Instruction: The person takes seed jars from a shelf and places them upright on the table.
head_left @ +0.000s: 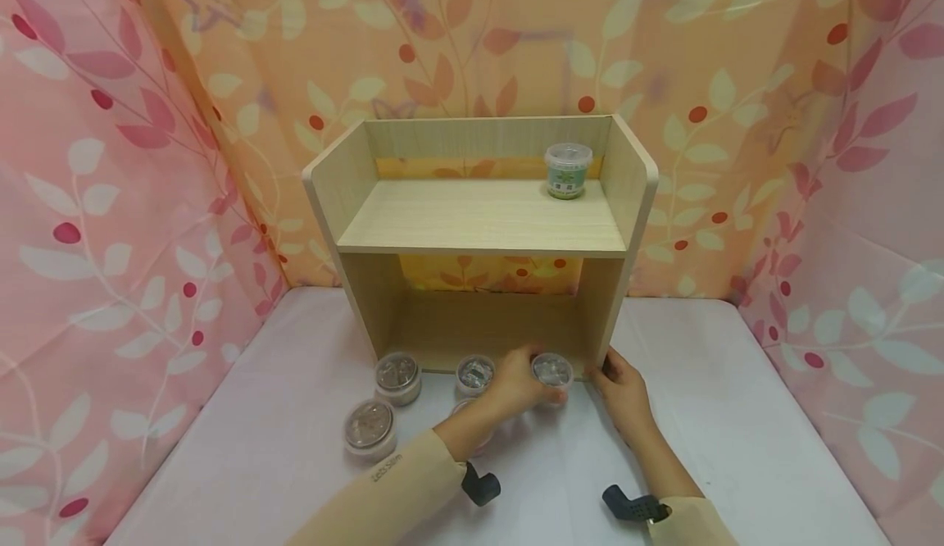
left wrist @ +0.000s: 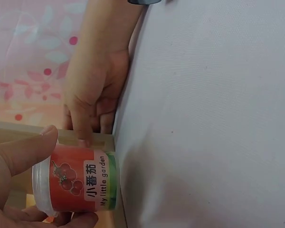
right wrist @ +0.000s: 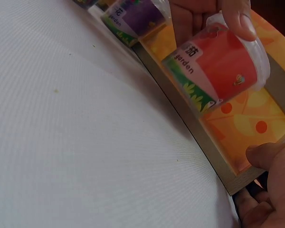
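My left hand (head_left: 516, 382) grips a small plastic cup (left wrist: 78, 178) with a clear lid and a red label showing tomatoes. Thumb and fingers lie on either side of its rim, just in front of the shelf's lower opening. At the lower right front corner of the wooden shelf (head_left: 479, 249), my right hand (head_left: 625, 394) holds the side panel, thumb on one face and fingers round the other. A purple-labelled cup (right wrist: 137, 21) stands to the left of the red one in the right wrist view.
A green-labelled cup (head_left: 568, 173) stands at the right of the upper shelf. Left of my left hand are a lidded cup (head_left: 475, 374), another partly hidden by my forearm, and two wider round tubs (head_left: 398, 378) on the white table (head_left: 243, 448). Patterned curtains (head_left: 472, 38) surround the table.
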Motion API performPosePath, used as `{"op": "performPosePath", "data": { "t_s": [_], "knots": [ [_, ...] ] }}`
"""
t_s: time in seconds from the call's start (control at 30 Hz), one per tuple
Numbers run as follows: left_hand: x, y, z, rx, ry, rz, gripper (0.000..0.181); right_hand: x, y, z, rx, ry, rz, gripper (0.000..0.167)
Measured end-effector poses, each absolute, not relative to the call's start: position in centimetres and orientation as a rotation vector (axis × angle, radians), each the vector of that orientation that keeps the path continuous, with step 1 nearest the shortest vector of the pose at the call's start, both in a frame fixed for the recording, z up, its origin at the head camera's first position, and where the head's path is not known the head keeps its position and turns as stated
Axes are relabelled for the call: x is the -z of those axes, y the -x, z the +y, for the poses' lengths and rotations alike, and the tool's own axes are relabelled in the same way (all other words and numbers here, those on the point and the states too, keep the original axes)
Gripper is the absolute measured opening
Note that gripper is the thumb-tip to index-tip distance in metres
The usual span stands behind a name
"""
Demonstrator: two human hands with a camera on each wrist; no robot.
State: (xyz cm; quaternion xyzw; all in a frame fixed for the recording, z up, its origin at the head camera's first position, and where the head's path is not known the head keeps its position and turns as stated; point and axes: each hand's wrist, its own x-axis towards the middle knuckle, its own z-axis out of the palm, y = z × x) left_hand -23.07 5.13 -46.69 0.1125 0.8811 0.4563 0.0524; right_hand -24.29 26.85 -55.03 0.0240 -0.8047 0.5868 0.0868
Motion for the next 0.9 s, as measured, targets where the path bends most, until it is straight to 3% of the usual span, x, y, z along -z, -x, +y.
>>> {"op": "performPosePath", "data": {
  "t_s": [0.9],
  "knots": [
    [49.2,22.7,7.3,-1.479,-0.281,2.694,0.083,55.2,24.3,26.9,-1.682,-0.102,-2.416,0.062]
  ]
}}
